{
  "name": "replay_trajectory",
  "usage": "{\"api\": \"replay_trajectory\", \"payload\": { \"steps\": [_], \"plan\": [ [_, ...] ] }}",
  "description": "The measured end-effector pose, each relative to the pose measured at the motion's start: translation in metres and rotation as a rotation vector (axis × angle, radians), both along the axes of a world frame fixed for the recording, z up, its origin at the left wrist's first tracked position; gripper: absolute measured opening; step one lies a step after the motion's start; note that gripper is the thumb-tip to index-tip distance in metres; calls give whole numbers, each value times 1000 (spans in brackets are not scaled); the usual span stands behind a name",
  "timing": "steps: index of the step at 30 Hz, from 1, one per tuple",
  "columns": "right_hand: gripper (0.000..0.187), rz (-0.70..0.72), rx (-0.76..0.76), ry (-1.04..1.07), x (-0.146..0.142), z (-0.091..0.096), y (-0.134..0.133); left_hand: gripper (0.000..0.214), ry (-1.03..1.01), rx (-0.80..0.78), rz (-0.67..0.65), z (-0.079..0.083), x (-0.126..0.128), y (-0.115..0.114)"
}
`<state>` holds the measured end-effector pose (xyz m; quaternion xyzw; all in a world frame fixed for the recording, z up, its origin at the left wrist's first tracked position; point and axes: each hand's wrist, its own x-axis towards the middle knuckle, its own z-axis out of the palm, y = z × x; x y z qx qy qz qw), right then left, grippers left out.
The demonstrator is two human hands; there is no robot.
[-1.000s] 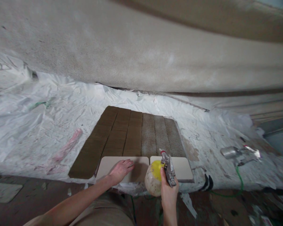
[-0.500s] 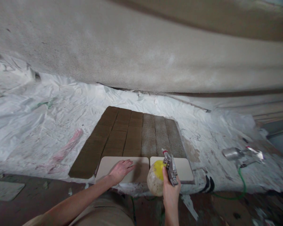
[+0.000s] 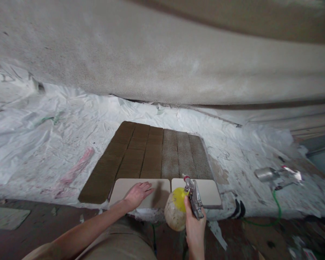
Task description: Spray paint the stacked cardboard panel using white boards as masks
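My left hand [image 3: 139, 194] is open, its fingers stretched out over a cream panel with rounded corners [image 3: 124, 186]; whether it presses on the panel I cannot tell. In my right hand [image 3: 194, 224] is a metal spray gun [image 3: 194, 196] with a stained whitish cup [image 3: 175, 213] and a yellow lid [image 3: 179, 198]. Its nozzle points away from me, above a second cream panel [image 3: 209, 191]. Beyond these lie brown panels [image 3: 131, 159] side by side on the left, and paler, speckled grey-brown ones [image 3: 183, 155] on the right.
Crumpled white plastic sheeting [image 3: 56, 133] covers the work surface, with a pink-stained strip [image 3: 78, 166] at left. A second spray gun [image 3: 276, 177] lies at right, attached to a green hose [image 3: 278, 207]. A pale, rough-textured hanging sheet [image 3: 151, 54] closes off the back.
My right hand has drawn the spray gun slightly toward me and to the left, with the cup shifting along. My left hand stays over the cream panel.
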<state>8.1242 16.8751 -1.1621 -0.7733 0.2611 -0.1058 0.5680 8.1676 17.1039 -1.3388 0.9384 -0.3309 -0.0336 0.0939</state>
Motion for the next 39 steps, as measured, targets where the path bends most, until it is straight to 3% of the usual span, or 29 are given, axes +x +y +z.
{"api": "replay_trajectory", "payload": {
  "steps": [5,12,18,25,32,39],
  "plan": [
    [43,-18,-51,-25,-4,-1,-6,45,22,3,-11,-4,0,1],
    [42,29,22,26,-20,3,-1,45,43,14,-13,-5,1,3],
    [47,-78,42,71,-35,-8,-8,45,65,21,-19,-5,3,5],
    [45,-17,29,37,-56,-17,-19,48,36,5,-14,-18,2,8],
    [41,64,58,114,-76,-14,-15,50,58,26,-2,-7,1,9],
    [46,-64,39,132,-92,-9,-16,51,39,30,-11,-4,3,10]
  ]
}}
